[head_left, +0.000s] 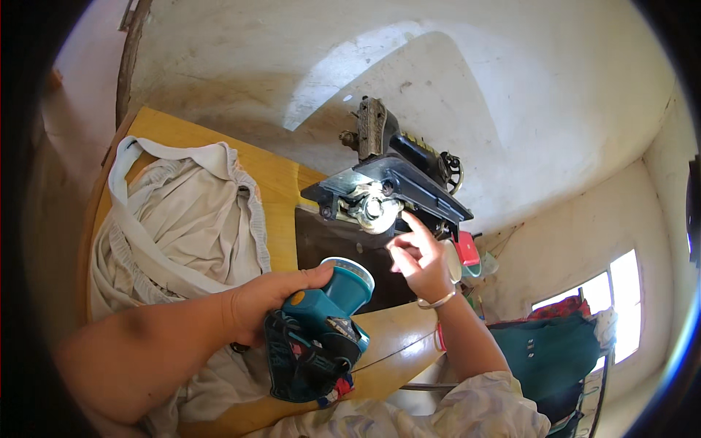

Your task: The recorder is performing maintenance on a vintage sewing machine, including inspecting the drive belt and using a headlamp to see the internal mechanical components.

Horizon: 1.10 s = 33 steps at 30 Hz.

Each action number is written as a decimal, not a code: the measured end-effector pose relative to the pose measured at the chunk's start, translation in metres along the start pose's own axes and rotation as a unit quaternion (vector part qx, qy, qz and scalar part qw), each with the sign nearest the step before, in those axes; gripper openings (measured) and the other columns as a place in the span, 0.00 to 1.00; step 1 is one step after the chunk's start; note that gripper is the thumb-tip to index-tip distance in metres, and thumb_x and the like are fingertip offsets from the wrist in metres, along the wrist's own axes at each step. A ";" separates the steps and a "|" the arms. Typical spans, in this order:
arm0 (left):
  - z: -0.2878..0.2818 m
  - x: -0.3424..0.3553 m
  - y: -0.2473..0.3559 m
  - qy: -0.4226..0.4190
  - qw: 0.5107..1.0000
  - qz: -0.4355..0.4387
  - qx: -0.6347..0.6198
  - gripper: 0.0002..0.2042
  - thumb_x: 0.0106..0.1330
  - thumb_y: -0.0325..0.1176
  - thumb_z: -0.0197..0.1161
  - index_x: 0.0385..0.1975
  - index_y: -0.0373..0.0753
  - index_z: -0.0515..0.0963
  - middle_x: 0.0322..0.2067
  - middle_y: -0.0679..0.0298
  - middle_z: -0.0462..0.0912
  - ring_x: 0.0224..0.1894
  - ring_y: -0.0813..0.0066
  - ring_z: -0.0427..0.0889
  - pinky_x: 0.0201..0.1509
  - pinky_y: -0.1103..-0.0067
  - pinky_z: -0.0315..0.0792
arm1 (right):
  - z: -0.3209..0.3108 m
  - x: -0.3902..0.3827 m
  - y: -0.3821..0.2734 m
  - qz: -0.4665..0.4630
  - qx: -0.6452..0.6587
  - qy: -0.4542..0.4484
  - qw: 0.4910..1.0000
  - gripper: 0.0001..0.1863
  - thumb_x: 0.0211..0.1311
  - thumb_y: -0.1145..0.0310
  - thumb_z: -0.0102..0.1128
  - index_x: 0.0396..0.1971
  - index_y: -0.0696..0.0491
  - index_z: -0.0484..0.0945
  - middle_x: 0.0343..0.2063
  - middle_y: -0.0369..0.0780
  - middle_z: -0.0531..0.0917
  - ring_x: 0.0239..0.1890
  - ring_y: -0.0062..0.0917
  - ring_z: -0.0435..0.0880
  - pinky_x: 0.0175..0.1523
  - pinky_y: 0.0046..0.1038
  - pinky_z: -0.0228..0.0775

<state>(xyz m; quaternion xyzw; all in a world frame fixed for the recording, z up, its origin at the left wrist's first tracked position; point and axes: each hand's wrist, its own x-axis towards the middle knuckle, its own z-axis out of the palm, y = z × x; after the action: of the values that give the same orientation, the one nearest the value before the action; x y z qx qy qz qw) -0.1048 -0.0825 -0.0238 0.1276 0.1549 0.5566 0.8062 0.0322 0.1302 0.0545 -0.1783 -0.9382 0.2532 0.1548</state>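
A teal headlamp [337, 293] with a dark elastic strap [307, 358] is gripped in my left hand [274, 296]. Its beam falls on the underside of a black sewing machine [412, 157], which is tipped back on its hinges toward the wall. The round metal shuttle mechanism [374, 210] shines brightly there. Just right of it is my right hand [422, 255], index finger stretched toward the mechanism and the other fingers loosely bent. Nothing shows in that hand; whether the fingertip touches metal I cannot tell. A bangle circles the right wrist.
Cream cloth with a gathered waistband [197, 212] lies over the left of the yellow wooden table [164, 124]. A dark opening [332, 237] sits below the raised machine. At right are a red container [466, 250] and hanging dark green clothes [548, 354] by a window.
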 end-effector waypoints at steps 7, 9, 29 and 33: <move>0.006 -0.014 -0.006 0.067 0.996 0.030 0.053 0.26 0.59 0.51 0.49 0.47 0.34 0.68 0.41 0.54 0.76 0.42 0.64 0.76 0.49 0.69 0.68 | 0.025 -0.019 -0.013 0.158 0.506 -0.137 0.837 0.41 0.53 0.80 0.47 0.62 0.43 0.35 0.29 0.45 0.75 0.22 0.25 0.76 0.27 0.23 0.72; 0.000 -0.012 -0.006 0.092 0.993 0.026 0.075 0.25 0.60 0.48 0.48 0.49 0.34 0.66 0.44 0.51 0.74 0.45 0.58 0.74 0.52 0.64 0.65 | 0.019 -0.029 0.000 0.207 0.493 -0.191 0.823 0.37 0.53 0.78 0.49 0.62 0.46 0.43 0.29 0.44 0.75 0.23 0.23 0.76 0.28 0.23 0.71; 0.113 0.080 -0.077 0.230 0.966 -0.019 0.117 0.25 0.54 0.51 0.53 0.44 0.35 0.69 0.36 0.51 0.77 0.37 0.57 0.78 0.44 0.63 0.70 | -0.015 -0.073 0.130 0.113 0.416 0.001 0.902 0.20 0.52 0.77 0.55 0.47 0.56 0.67 0.33 0.37 0.75 0.32 0.17 0.75 0.35 0.22 0.72; 0.111 0.104 -0.096 0.125 0.991 0.051 0.021 0.25 0.58 0.47 0.50 0.49 0.34 0.64 0.40 0.53 0.75 0.41 0.61 0.77 0.47 0.67 0.70 | -0.044 -0.068 0.166 0.138 0.509 0.041 0.849 0.18 0.53 0.73 0.54 0.46 0.55 0.68 0.34 0.37 0.75 0.34 0.21 0.76 0.38 0.27 0.71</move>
<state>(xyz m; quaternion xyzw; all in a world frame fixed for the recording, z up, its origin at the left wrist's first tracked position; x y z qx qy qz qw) 0.0556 -0.0221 0.0309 0.0816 0.2593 0.6052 0.7483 0.1517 0.2549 -0.0114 -0.2122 -0.6366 0.7061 0.2262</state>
